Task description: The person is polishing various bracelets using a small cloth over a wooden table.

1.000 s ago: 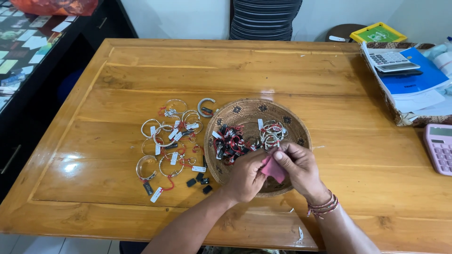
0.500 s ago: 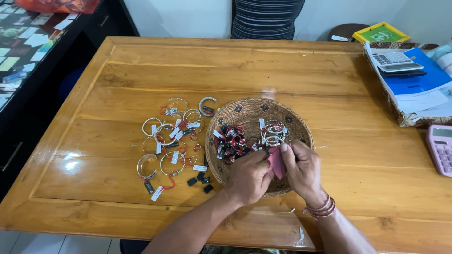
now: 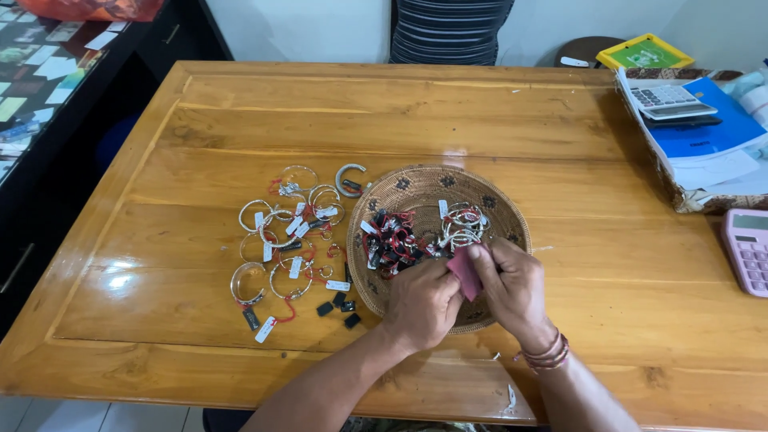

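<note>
Both hands low in the frame's centre, over a woven basket (image 3: 432, 188): left hand (image 3: 422, 302) and right hand (image 3: 516, 290), fingers closed on a pink cloth (image 3: 464, 270). Tagged silver bangles (image 3: 276, 240) spread left on the worktop (image 3: 400, 112).

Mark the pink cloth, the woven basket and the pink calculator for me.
pink cloth (image 3: 466, 270), head view, on the fold showing between the two hands.
woven basket (image 3: 424, 186), head view, on the bare far wall.
pink calculator (image 3: 750, 252), head view, on its keypad at the table's right edge.
</note>
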